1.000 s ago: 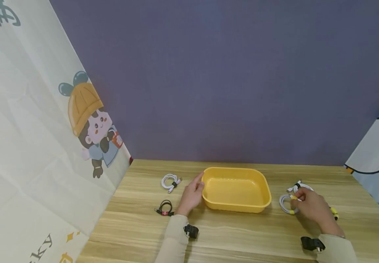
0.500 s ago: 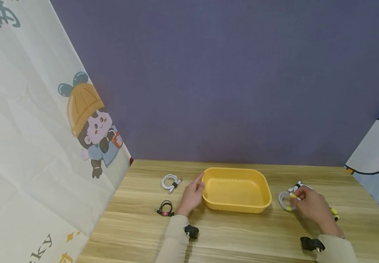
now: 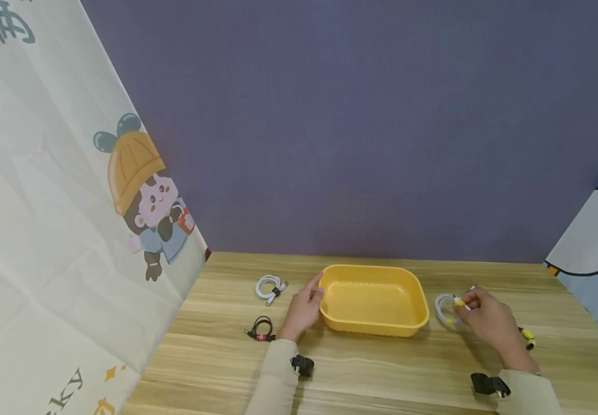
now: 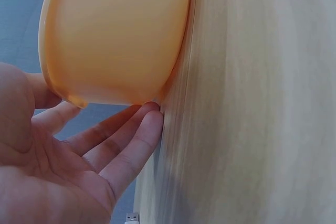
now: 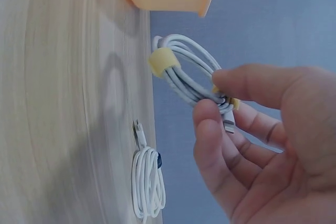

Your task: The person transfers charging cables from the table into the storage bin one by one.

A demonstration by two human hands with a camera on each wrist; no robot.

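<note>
My left hand (image 3: pixel 303 311) holds the left end of a yellow plastic basin (image 3: pixel 373 329). In the left wrist view its thumb is at the rim, the tip hidden behind the basin, and the other fingers rest against the outer end wall. My right hand (image 3: pixel 491 323) pinches a coiled white cable (image 5: pixel 184 59) between thumb and fingers, raised off the table. Yellow ties (image 5: pixel 164 62) wrap the coil, and a metal plug shows below the fingertips. A second white cable coil (image 5: pixel 148 182) with a dark tie lies on the table beneath that hand.
On the left of the wooden table (image 3: pixel 371 369) lie a white coiled cable (image 3: pixel 267 286) with a black tie and a black coiled cable (image 3: pixel 262 327) with a red tie. A yellow and black item (image 3: pixel 527 337) shows right of my right hand. A dark panel (image 3: pixel 371 127) stands behind.
My right hand has lifted the yellow-tied cable a little and shifted it slightly left, away from the cable behind it. The left hand and basin stay put.
</note>
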